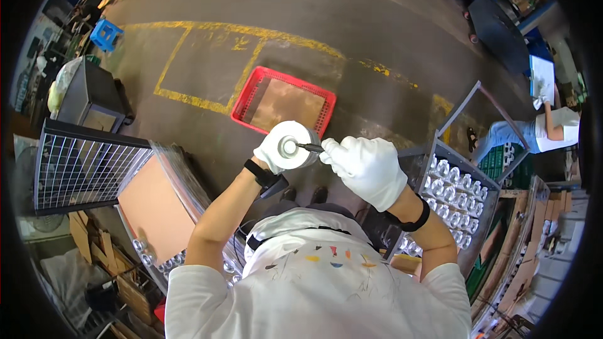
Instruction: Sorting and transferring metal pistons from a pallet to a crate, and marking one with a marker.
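Head view. L hand [269,152], white glove, black band at wrist: grip closed round the L side of a white/silvery round hollow part w/ raised outer rim [289,147]. Part held up in front of torso, open face upward; in view it overlaps the near edge of the red basket, approx. mid-edge. R hand [367,169], also white-gloved w/ black wristband: grip closed on a slim dark pen-like tool [311,147], pointing L, tip over the part's centre opening; contact w/ inner wall can't be told.

Floor, beyond hands: red perforated plastic basket [250,94], brown flat sheet [286,103] covering most of its base, nearly to the R edge. Yellow painted lines [191,99] run beside its L edge.

R: grey metal-framed cart [492,204], shiny silvery parts [452,194] in rows, reaching its far L corner. L: 2nd cart w/ dark wire-mesh panel [88,166]; tan flat board [160,204] on top, more silvery pcs [144,252] showing along board's near edge.

Far R: co-worker [556,129], white top, blue trousers, hand at a white panel [542,80].
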Available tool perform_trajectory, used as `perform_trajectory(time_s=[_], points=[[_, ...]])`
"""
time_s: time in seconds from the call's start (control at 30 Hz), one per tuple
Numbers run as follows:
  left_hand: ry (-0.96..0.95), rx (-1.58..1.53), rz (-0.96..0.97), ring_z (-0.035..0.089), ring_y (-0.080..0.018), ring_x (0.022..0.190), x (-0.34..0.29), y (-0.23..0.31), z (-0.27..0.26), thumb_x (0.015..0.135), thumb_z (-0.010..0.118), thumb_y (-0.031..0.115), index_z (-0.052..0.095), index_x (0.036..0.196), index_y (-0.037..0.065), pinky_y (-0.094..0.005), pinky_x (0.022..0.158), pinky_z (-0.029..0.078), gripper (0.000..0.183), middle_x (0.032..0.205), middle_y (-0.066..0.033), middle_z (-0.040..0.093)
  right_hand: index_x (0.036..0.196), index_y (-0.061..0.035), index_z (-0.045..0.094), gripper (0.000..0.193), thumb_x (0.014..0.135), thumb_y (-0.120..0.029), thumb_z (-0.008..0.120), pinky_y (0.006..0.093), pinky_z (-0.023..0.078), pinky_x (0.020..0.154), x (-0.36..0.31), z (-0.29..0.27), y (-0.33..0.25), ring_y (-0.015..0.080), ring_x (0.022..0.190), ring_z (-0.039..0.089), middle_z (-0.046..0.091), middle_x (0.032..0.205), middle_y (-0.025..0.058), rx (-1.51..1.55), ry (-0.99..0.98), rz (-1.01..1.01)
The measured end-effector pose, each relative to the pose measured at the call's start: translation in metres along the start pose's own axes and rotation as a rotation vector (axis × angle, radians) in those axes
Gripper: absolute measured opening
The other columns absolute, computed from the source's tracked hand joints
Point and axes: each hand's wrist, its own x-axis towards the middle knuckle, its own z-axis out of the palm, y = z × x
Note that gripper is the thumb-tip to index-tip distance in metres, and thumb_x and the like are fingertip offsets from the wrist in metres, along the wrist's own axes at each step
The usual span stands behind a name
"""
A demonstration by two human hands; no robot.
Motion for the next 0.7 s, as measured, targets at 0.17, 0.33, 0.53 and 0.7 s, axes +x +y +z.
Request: perform_trajectory(time_s=[0.17, 0.33, 0.53, 0.7], points=[[0.146, -0.647, -0.286, 0.063, -0.0151, 0.095, -0.01, -0.024, -0.011, 0.09, 0.056, 0.032, 0.063, 0.106, 0.008, -0.0335, 0.098, 0.045, 0.029, 0.099, -0.0038, 0.07, 0.094, -0.0151, 0.065, 0.022, 0.076, -0.027, 0.068, 0.0304, 0.041, 0.044, 0.007, -0.002, -0.007, 0.015, 0.049, 0.053, 0.047, 0.062, -0.0005, 0.052, -0.012, -0.135], [0.144, -1.187, -0.428, 0.066, -0.0314, 0.094, -0.006, 0.008, 0.008, 0.094, 0.047, 0.048, 0.06, 0.11, -0.002, -0.0432, 0.091, 0.051, 0.054, 0.102, -0.0177, 0.068, 0.092, -0.0126, 0.063, 0.024, 0.071, -0.023, 0.066, 0.0308, 0.044, 0.047, 0.007, 0.007, -0.011, 0.0139, 0.052, 0.053, 0.049, 0.066, -0.0011, 0.109, -0.005, -0.163], [0.067, -1.375, -0.312, 0.064, -0.0357, 0.099, -0.018, 0.003, 0.013, 0.095, 0.045, 0.05, 0.057, 0.114, -0.005, -0.0457, 0.093, 0.048, 0.06, 0.107, -0.0231, 0.066, 0.093, -0.0094, 0.062, 0.026, 0.071, -0.023, 0.065, 0.0311, 0.045, 0.048, 0.008, 0.014, -0.026, 0.0133, 0.054, 0.055, 0.051, 0.068, -0.0009, 0.017, -0.116, -0.188], [0.115, -1.285, -0.369, 0.063, -0.0348, 0.1, -0.022, 0.006, 0.016, 0.096, 0.044, 0.048, 0.058, 0.113, -0.004, -0.045, 0.095, 0.046, 0.057, 0.108, -0.0215, 0.066, 0.091, -0.0087, 0.062, 0.024, 0.073, -0.023, 0.064, 0.032, 0.046, 0.055, 0.009, 0.008, -0.018, 0.0143, 0.061, 0.057, 0.054, 0.071, 0.0003, 0.083, -0.13, -0.297]])
